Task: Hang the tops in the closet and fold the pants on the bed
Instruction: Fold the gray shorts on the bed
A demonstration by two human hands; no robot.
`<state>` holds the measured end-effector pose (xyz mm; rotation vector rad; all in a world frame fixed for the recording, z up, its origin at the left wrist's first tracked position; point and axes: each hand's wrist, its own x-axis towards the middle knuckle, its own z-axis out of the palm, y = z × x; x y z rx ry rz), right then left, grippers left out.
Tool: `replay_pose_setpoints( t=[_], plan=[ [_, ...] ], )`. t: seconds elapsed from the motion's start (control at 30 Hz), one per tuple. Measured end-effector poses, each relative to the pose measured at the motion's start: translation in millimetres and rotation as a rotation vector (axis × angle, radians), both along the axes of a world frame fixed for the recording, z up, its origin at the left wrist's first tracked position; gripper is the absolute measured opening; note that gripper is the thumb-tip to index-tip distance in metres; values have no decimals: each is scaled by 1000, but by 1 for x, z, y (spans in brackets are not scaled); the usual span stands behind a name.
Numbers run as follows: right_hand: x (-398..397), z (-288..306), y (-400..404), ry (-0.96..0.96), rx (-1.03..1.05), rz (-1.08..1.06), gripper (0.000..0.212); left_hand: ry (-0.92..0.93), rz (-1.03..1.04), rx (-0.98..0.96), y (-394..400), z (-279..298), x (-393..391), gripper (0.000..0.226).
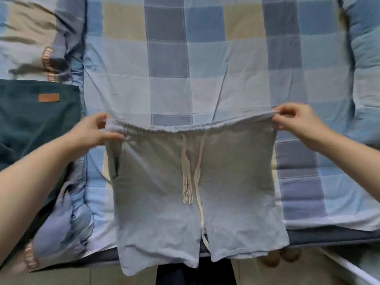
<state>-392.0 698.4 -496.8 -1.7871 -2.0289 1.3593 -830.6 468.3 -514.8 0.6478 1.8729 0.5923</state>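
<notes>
Stretching between two hands, a pair of grey shorts (pixel 191 190) hangs by its waistband over the near edge of the bed (pixel 205 64). The left hand (pixel 96 130) pinches the waistband's left corner, thumb on the front of the fabric; the right hand (pixel 298 122) grips the right corner, so the band runs taut and nearly level between them. Two pale drawstrings (pixel 188 171) dangle down the front, one frayed at its end. Both leg hems drop past the mattress edge toward the floor (pixel 82 276). Beyond the waistband the blue checked bedcover lies flat and open across the middle. A dark green garment (pixel 37 118) with a small tan patch lies at the left side of the bed, close to the left forearm.
</notes>
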Motion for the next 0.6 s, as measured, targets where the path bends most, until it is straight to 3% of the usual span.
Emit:
replay_pose_setpoints(
  t=[0.13, 0.2, 0.27, 0.33, 0.43, 0.6],
  plan=[
    [-45, -2, 63, 151, 49, -159, 20, 80, 95, 169, 78, -5, -42, 34],
    [-70, -9, 98, 208, 90, -259, 22, 214, 104, 246, 122, -12, -53, 57],
    [-91, -25, 115, 149, 94, -317, 41, 267, 34, 181, 146, -27, -49, 84],
    [-107, -48, 105, 37, 46, -302, 49, 318, -80, 79, 148, -47, -30, 86],
    [-119, -85, 47, -110, -39, -85, 45, 366, -434, -45, 113, -80, 17, 64],
    [-131, -118, -52, -261, -54, 426, 62, 568, -928, -216, 28, -127, 91, 66]
  ],
)
